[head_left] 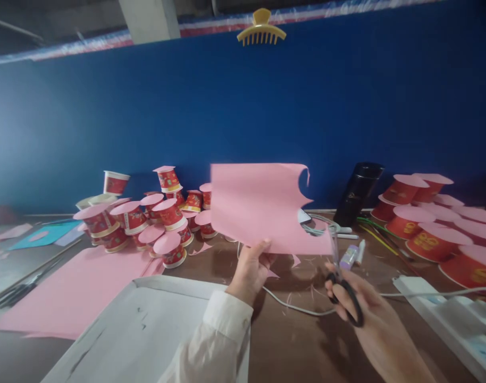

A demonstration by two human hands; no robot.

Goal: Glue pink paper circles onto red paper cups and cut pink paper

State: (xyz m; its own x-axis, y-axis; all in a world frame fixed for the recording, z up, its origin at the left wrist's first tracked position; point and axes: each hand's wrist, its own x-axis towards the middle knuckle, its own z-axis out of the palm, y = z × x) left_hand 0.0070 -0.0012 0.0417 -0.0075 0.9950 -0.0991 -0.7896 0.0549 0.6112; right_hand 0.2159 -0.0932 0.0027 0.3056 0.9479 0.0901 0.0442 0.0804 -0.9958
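A sheet of pink paper (pixel 254 207) stands upright in front of me, with rounded bites cut out of its right edge. My left hand (pixel 253 268) grips it by the lower edge, thumb on the near side. Black-handled scissors (pixel 357 306) sit in my right hand (pixel 365 303), fingers through the loops. Their blades point up beside the lower right corner of the paper; whether they touch it I cannot tell. Small pink paper scraps (pixel 271 274) lie on the brown table (pixel 291 346) below.
Red paper cups (pixel 169 215) with pink discs on top stand stacked at left; more red cups (pixel 438 242) stand at right. Pink sheets (pixel 79 287), a white box lid (pixel 147 330), a black bottle (pixel 358 194), a purple glue stick (pixel 349 257) and a power strip (pixel 446 319) surround my hands.
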